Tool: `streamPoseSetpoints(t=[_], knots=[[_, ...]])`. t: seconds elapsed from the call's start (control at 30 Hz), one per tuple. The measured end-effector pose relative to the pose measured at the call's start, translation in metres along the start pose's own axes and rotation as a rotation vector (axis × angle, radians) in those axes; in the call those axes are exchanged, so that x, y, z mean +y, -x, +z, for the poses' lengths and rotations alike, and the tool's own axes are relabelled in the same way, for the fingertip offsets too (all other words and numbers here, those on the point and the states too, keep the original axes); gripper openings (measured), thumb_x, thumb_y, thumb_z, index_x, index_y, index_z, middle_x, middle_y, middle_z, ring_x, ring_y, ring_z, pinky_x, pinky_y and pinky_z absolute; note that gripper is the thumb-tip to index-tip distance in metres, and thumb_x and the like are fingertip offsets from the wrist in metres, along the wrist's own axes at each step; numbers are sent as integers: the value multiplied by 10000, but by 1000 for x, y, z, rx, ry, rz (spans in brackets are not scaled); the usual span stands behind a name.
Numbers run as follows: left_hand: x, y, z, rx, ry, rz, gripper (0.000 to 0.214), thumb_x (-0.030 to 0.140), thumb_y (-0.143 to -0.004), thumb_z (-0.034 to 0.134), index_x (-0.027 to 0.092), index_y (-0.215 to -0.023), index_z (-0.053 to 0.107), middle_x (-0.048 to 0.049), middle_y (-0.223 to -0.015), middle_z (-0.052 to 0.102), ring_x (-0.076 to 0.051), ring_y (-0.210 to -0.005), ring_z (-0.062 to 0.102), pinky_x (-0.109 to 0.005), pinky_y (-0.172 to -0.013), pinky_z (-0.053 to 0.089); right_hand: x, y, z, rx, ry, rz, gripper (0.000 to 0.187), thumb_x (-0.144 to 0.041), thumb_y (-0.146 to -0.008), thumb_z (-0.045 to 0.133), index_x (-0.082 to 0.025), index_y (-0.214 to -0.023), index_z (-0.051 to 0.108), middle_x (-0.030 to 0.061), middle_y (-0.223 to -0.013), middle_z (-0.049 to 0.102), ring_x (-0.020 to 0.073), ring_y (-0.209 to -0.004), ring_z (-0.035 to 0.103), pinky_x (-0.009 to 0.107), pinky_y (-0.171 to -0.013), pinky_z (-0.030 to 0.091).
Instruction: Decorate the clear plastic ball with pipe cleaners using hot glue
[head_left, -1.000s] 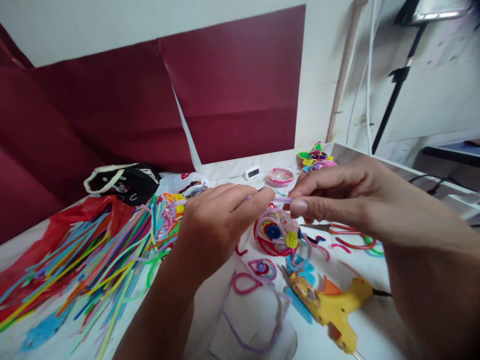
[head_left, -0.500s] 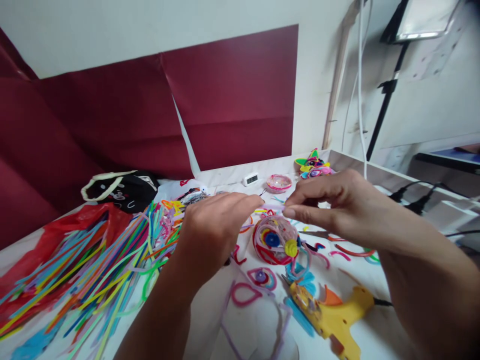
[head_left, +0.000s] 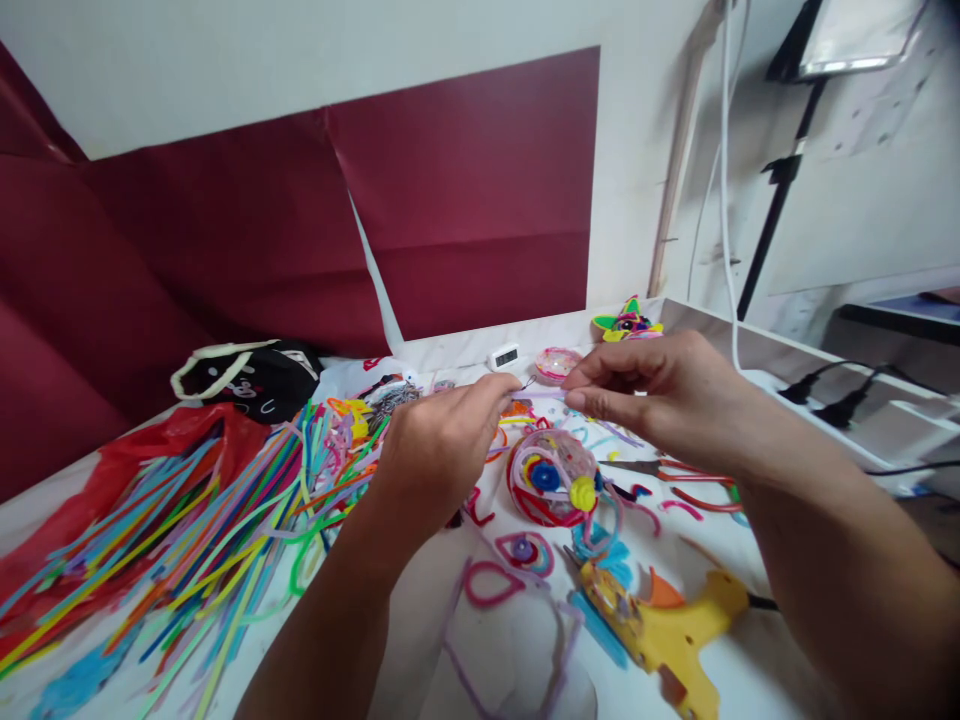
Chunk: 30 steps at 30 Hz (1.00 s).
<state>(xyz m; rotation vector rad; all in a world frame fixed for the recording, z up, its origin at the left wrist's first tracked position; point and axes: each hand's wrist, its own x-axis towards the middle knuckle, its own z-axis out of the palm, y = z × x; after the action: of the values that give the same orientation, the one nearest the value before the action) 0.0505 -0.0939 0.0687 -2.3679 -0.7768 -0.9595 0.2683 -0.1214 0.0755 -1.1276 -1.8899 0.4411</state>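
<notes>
A pale lilac pipe cleaner is stretched level between my two hands, above the table. My left hand pinches its left end, with the fingertips partly hidden behind the hand. At the other end, the thumb and fingers of my right hand are closed on it. Just below sits a round clear ball decorated with pink, blue and yellow pipe-cleaner shapes. Nearer me lie a teardrop-shaped coiled piece, a pink loop and a long bent lilac pipe cleaner.
A yellow glue gun lies at front right, and scissors rest behind it. Many coloured pipe cleaners spread from a red bag at left. A clear bowl, small digital clock and black pouch stand at the back.
Both hands have risen slightly, keeping the lilac pipe cleaner between them. The things on the table have not moved.
</notes>
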Motion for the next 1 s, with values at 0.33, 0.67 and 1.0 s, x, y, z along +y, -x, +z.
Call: streamPoseSetpoints(t=[0.33,0.67,1.0], knots=[[2,1,7,-109,-64,-97,186,262,-949,443,172,-897,597,-10,-721,700,-145,-638,672,-242,-595,443,-4,-2,7,79,467,-101,112,-142,-785,594,-174,-793,701,11,-706,693,125,-604,591,249,-565,385],[6,1,8,-53,-138,8,279,327,-942,467,174,-735,573,2,-629,647,-138,-619,637,-256,-565,372,-8,2,17,160,336,-117,64,-171,-780,615,-192,-749,667,-44,-619,627,85,-545,522,219,-536,375],[7,2,8,-34,-168,43,169,224,-908,488,184,-767,572,41,-520,564,-126,-477,554,-271,-476,264,-2,2,21,149,320,-199,63,-163,-795,637,-187,-822,688,-23,-728,681,97,-628,574,219,-586,412]])
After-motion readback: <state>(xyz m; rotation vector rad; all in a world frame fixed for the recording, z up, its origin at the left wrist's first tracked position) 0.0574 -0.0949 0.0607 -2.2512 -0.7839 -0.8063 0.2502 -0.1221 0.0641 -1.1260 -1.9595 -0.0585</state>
